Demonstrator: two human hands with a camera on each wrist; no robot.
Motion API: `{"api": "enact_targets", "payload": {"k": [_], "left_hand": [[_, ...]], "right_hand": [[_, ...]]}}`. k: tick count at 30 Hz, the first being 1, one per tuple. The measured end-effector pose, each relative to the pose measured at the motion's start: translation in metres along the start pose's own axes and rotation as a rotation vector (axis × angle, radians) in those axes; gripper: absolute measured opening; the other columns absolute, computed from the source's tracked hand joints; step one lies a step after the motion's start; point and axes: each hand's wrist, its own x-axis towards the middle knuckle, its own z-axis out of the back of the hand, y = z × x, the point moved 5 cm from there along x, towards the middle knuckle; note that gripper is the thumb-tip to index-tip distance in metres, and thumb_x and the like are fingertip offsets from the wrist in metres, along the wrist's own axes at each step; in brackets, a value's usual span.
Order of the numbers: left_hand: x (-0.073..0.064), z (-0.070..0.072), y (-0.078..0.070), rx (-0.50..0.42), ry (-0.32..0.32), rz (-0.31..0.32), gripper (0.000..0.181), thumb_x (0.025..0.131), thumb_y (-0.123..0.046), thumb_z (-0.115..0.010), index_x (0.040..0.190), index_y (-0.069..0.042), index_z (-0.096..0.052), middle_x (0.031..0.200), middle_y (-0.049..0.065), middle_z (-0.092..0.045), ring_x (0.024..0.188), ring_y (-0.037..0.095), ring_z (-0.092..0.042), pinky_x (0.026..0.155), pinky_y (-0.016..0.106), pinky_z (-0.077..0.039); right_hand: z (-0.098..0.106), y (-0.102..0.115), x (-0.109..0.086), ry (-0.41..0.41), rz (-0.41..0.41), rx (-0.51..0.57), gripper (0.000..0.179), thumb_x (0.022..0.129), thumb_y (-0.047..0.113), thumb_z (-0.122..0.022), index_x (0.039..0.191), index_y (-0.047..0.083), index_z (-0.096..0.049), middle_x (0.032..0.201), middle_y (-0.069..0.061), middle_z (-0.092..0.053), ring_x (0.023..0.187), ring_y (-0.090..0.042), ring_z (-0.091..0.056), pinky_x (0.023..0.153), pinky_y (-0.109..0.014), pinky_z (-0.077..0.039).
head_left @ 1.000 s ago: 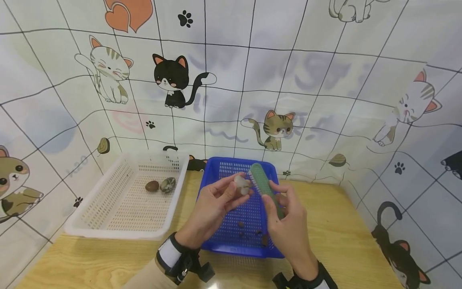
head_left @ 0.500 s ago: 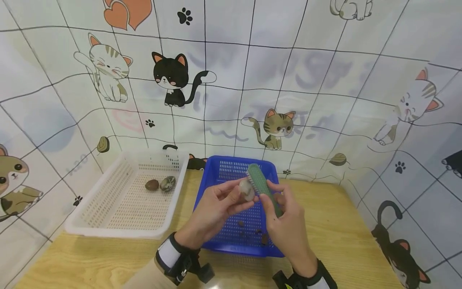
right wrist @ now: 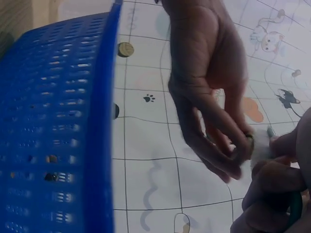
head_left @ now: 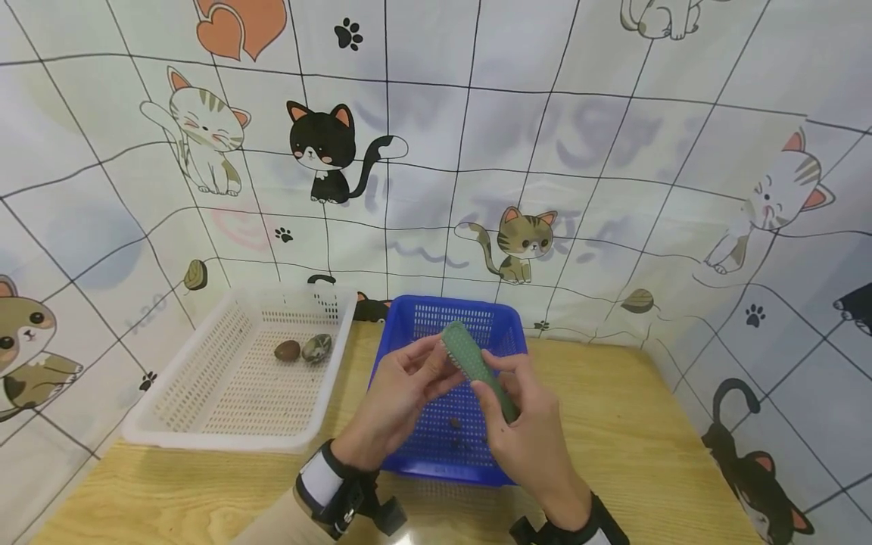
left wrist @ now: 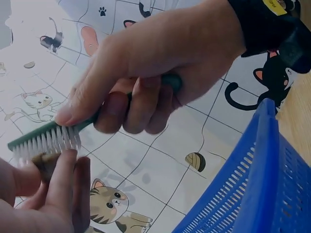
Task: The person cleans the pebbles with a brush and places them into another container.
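My right hand (head_left: 527,416) grips the handle of a green brush (head_left: 470,356) with pale bristles, thumb along its back. Over the blue basket (head_left: 443,475), my left hand (head_left: 398,393) pinches a stone (left wrist: 46,165) between thumb and fingers. In the left wrist view the bristles (left wrist: 46,143) lie against the stone's top. From the head view the brush head covers the stone. White bristles also show beside the left fingertips in the right wrist view, where the right hand (right wrist: 277,194) comes in from the edge.
A white basket (head_left: 218,439) stands at the left, holding a brown stone (head_left: 287,350) and a greenish patterned stone (head_left: 316,348). Several small dark pieces (head_left: 455,422) lie on the blue basket's floor. Both baskets rest on a wooden table (head_left: 613,454), backed by a cat-patterned sheet (head_left: 422,151).
The brush has moved left and slightly down, from beside the stone to over it, and hides it in the head view. The left hand has stayed nearly in place, still pinching the stone.
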Motion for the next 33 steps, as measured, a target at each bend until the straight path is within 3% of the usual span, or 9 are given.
{"api": "enact_targets", "payload": {"k": [6,11,13,16,21,23,26,29,33], "left_hand": [[-0.0024,-0.0045,-0.0031,-0.011,0.082,-0.018,0.049,0.124,-0.014,-0.056,0.170,0.002,-0.053,0.162,0.033,-0.062,0.122,0.017,-0.083,0.116,0.035,-0.067],[-0.0018,-0.0005,-0.0060,-0.032,0.047,-0.041,0.048,0.124,-0.014,-0.055,0.169,0.003,-0.054,0.159,0.030,-0.066,0.119,0.016,-0.083,0.115,0.034,-0.068],[-0.0020,0.0002,-0.0051,-0.019,0.044,-0.032,0.048,0.124,-0.017,-0.056,0.169,0.000,-0.055,0.157,0.027,-0.068,0.119,0.016,-0.083,0.114,0.033,-0.068],[-0.0027,-0.0023,-0.0026,0.011,0.096,-0.019,0.052,0.123,-0.020,-0.059,0.171,-0.001,-0.053,0.160,0.028,-0.067,0.123,0.015,-0.083,0.115,0.033,-0.067],[-0.0042,-0.0080,-0.0031,0.020,0.173,-0.033,0.055,0.123,-0.020,-0.060,0.173,0.000,-0.050,0.168,0.034,-0.058,0.129,0.018,-0.081,0.117,0.035,-0.067],[-0.0042,-0.0074,-0.0055,0.013,0.157,-0.044,0.054,0.123,-0.019,-0.060,0.172,0.002,-0.050,0.166,0.034,-0.058,0.126,0.018,-0.081,0.116,0.035,-0.067],[-0.0026,-0.0035,-0.0078,-0.003,0.105,-0.048,0.051,0.124,-0.016,-0.056,0.171,0.003,-0.051,0.161,0.030,-0.063,0.122,0.017,-0.082,0.115,0.034,-0.068],[-0.0004,-0.0002,-0.0072,0.006,0.068,-0.040,0.049,0.124,-0.015,-0.056,0.170,0.003,-0.052,0.154,0.024,-0.069,0.119,0.015,-0.082,0.114,0.033,-0.068],[-0.0018,-0.0023,-0.0043,0.031,0.115,-0.032,0.052,0.124,-0.017,-0.059,0.171,0.002,-0.052,0.158,0.029,-0.067,0.123,0.014,-0.082,0.115,0.033,-0.068]], "right_hand": [[0.0027,-0.0068,-0.0009,-0.045,-0.095,-0.032,0.027,0.109,-0.009,-0.073,0.134,-0.006,-0.064,0.126,-0.030,-0.085,0.097,-0.030,-0.089,0.064,-0.014,-0.061],[0.0024,-0.0065,-0.0002,-0.012,-0.115,0.018,0.025,0.111,-0.006,-0.071,0.135,-0.005,-0.063,0.099,-0.020,-0.087,0.061,-0.002,-0.066,0.046,-0.014,-0.048],[0.0007,-0.0055,-0.0002,0.006,-0.110,0.065,0.024,0.112,-0.006,-0.070,0.135,-0.005,-0.062,0.098,-0.019,-0.086,0.054,0.005,-0.047,0.040,-0.016,-0.042],[-0.0006,-0.0040,-0.0001,0.017,-0.101,0.102,0.023,0.112,-0.007,-0.068,0.134,-0.006,-0.061,0.098,-0.022,-0.084,0.056,0.008,-0.043,0.041,-0.016,-0.042],[0.0048,-0.0048,0.0007,-0.009,-0.137,0.053,0.022,0.113,-0.006,-0.068,0.134,-0.006,-0.062,0.120,-0.032,-0.084,0.072,-0.006,-0.073,0.049,-0.021,-0.050],[0.0074,-0.0059,0.0007,-0.013,-0.153,0.033,0.020,0.113,-0.005,-0.069,0.132,-0.005,-0.063,0.139,-0.035,-0.079,0.088,-0.020,-0.084,0.049,-0.024,-0.051],[0.0079,-0.0074,0.0008,0.017,-0.167,0.044,0.020,0.113,-0.004,-0.069,0.132,-0.005,-0.062,0.142,-0.035,-0.078,0.086,-0.018,-0.084,0.044,-0.023,-0.048],[0.0048,-0.0086,0.0006,0.047,-0.163,0.102,0.020,0.113,-0.005,-0.069,0.132,-0.005,-0.061,0.138,-0.035,-0.079,0.063,0.001,-0.058,0.040,-0.018,-0.042],[0.0002,-0.0094,0.0008,0.061,-0.168,0.132,0.019,0.114,-0.003,-0.067,0.133,-0.004,-0.062,0.111,-0.027,-0.083,0.056,0.007,-0.042,0.039,-0.017,-0.039]]}}
